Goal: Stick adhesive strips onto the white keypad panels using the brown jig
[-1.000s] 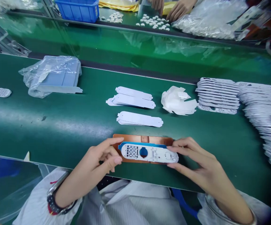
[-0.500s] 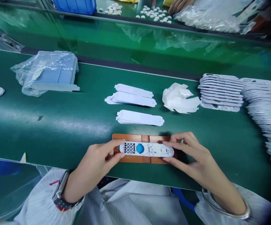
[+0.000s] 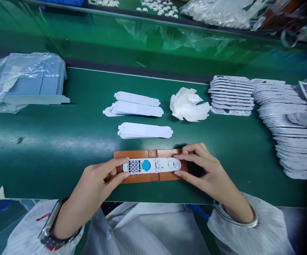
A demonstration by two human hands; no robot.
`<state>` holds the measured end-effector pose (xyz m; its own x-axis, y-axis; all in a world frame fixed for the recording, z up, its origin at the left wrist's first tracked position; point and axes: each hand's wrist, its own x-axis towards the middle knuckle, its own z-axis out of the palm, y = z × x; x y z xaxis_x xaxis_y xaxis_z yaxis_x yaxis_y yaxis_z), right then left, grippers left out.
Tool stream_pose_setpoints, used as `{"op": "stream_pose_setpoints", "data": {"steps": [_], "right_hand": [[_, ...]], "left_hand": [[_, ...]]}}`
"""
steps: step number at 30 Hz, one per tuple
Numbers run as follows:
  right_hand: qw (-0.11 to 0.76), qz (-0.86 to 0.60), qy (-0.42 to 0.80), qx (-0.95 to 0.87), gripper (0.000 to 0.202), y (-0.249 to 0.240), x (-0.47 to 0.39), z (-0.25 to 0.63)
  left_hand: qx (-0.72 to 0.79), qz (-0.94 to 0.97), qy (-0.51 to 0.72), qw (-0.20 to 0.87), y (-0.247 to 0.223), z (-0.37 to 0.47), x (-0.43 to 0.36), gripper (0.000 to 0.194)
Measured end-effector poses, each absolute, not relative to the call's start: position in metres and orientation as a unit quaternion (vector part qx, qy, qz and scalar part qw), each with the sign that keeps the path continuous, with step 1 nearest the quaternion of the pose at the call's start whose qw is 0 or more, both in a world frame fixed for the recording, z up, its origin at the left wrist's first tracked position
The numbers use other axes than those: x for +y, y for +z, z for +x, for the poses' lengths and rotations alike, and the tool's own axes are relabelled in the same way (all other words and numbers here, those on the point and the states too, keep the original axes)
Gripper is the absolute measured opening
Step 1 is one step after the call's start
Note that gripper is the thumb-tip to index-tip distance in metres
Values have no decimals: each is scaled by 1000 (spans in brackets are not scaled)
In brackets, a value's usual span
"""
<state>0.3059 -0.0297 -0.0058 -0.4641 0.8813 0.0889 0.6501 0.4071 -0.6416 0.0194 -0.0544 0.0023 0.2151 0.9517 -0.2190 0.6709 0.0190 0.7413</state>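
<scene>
A white plastic remote-control shell [image 3: 164, 165] with a keypad grid and a round blue spot lies along an orange-brown block [image 3: 140, 179] near the table's front edge. My left hand [image 3: 102, 177] pinches the shell's left end, by the grid, between thumb and fingers. At the rounded right end, my right hand [image 3: 202, 164] grips it the same way, thumb on the near side and fingers on the far side. Just beyond the block lies a small pile of long white strips [image 3: 145, 131].
More white strips [image 3: 140, 108] lie farther back, beside crumpled white scraps [image 3: 189, 104]. Stacked white shells [image 3: 232, 95] and a long row of them [image 3: 291, 131] fill the right. A plastic bag with bluish sheets [image 3: 33, 79] sits at left. Small white pieces [image 3: 160, 6] lie on the raised shelf.
The camera view has swung toward the right, so everything sits farther left. Both hands keep their hold on the shell at its ends, and it stays on the block.
</scene>
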Motion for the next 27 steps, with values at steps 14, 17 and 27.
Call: {"op": "stream_pose_setpoints", "data": {"steps": [14, 17, 27], "right_hand": [[54, -455, 139, -878, 29, 21, -26, 289], [36, -447, 143, -882, 25, 23, -20, 289], [93, -463, 179, -863, 27, 10, -32, 262]], "left_hand": [[473, 865, -44, 159, 26, 31, -38, 23], [467, 862, -100, 170, 32, 38, -36, 28], [521, 837, 54, 157, 23, 40, -46, 24]]}}
